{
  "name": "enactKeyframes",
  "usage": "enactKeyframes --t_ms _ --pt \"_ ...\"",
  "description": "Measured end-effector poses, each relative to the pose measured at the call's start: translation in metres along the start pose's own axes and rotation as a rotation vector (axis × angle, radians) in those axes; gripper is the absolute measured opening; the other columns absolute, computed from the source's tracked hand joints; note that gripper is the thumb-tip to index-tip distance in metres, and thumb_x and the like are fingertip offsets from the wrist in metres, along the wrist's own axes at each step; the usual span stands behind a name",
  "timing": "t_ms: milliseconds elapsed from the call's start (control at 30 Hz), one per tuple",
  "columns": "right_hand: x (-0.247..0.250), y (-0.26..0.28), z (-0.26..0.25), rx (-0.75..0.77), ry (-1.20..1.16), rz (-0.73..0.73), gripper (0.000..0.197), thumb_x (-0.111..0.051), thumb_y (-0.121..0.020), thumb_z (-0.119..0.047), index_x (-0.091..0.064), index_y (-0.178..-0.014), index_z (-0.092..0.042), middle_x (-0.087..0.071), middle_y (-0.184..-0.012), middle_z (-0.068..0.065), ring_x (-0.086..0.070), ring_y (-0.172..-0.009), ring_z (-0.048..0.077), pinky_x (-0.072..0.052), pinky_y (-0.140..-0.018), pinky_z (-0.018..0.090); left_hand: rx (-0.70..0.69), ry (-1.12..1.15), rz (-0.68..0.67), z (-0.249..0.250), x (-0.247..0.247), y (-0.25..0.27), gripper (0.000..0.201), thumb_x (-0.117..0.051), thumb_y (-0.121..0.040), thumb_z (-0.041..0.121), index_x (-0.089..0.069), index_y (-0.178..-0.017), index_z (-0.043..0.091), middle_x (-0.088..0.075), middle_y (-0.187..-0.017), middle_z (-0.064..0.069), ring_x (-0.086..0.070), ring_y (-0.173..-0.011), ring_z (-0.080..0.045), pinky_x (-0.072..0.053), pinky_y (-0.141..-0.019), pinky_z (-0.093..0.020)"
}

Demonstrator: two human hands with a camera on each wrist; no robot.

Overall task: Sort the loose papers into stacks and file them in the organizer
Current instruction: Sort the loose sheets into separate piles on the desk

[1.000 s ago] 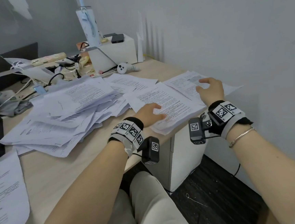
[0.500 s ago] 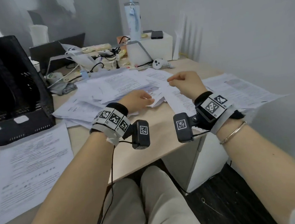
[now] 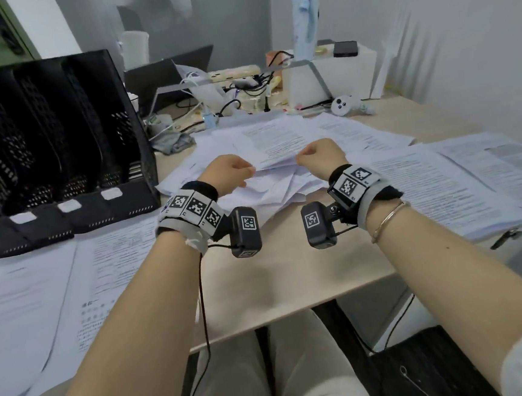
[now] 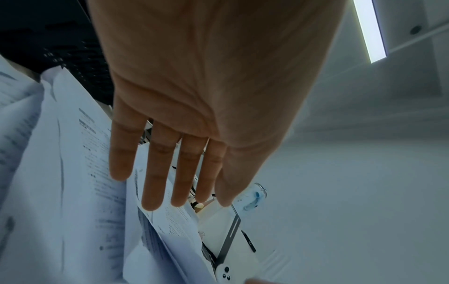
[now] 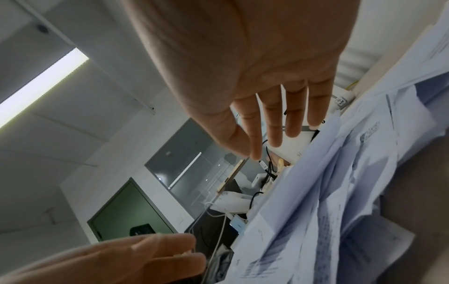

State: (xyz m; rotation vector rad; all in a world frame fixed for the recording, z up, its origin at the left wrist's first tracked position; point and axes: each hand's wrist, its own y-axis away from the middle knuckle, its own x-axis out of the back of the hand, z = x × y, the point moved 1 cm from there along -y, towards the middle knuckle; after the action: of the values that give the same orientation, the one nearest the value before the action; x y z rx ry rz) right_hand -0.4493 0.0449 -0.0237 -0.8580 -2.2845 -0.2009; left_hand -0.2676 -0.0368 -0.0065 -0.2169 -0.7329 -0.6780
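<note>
Loose papers point(image 3: 278, 171) heaped just beyond both hands' outstretched fingers point(image 4: 155, 173).

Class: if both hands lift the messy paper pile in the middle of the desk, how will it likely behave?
The pile would probably flop and sag, since its sheets already curl at the edges. Unaligned, fanned-out sheets would likely slide apart. It looks thick, so probably fairly heavy.

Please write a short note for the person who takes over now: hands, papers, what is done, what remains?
Left hand and right hand: both open, fingers straight, over the loose pile at desk centre, gripping nothing.
Done: flat stacks lie at the right, more sheets at the left.
Organizer, far left: no paper visible in it.
Left: sort the pile, file everything.
</note>
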Motion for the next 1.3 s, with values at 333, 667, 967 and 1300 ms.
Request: enactKeyframes --t_ms 333,667,967,1300 --pt "-0.045 -0.031 0.003 0.028 0.404 -0.164 0.026 -0.05 -0.084 -0.015 -0.066 -0.104 -0.009 -0.056 -0.13 0.011 -0.032 -0.134 0.033 -0.022 -0.113 0.042 0.071 0.093 -0.016 -0.024 0.007 -0.011 0.025 -0.05 -0.096 0.027 -0.058 -0.115 0.012 -0.066 -0.11 -0.003 -0.066 -0.094 -0.015 -0.053 -0.079 -0.029" --pt "-0.028 -0.02 -0.008 0.116 -0.012 -0.114 0.026 -0.055 -0.088 -0.011 -0.069 -0.105 0.004 -0.066 -0.117 0.017 -0.059 -0.111 0.025 -0.045 -0.092 0.028 0.047 0.314 0.022 -0.023 -0.002 -0.01 0.038 -0.044 -0.099 0.022 -0.038 -0.137 0.02 -0.066 -0.11 -0.007 -0.066 -0.091 -0.021 -0.052 -0.075 -0.029" --pt "-0.026 0.027 -0.008 0.085 -0.16 -0.325 0.019 -0.072 -0.08 -0.016 -0.074 -0.082 0.002 -0.072 -0.085 0.016 -0.062 -0.073 0.01 -0.057 -0.073 0.025 0.297 0.461 -0.06 -0.025 -0.014 0.0 0.057 -0.027 -0.097 0.055 -0.053 -0.11 0.006 -0.065 -0.101 -0.017 -0.067 -0.087 -0.031 -0.057 -0.076 -0.039" --pt "-0.003 0.023 0.012 0.05 -0.157 -0.094 0.013 -0.063 -0.087 -0.012 -0.07 -0.098 -0.011 -0.064 -0.109 0.003 -0.055 -0.087 0.007 -0.04 -0.07 0.01 0.126 0.357 0.292 -0.036 -0.011 0.014 0.053 -0.035 -0.081 -0.024 -0.063 -0.116 0.005 -0.045 -0.137 -0.008 -0.045 -0.117 -0.021 -0.056 -0.061 -0.021"
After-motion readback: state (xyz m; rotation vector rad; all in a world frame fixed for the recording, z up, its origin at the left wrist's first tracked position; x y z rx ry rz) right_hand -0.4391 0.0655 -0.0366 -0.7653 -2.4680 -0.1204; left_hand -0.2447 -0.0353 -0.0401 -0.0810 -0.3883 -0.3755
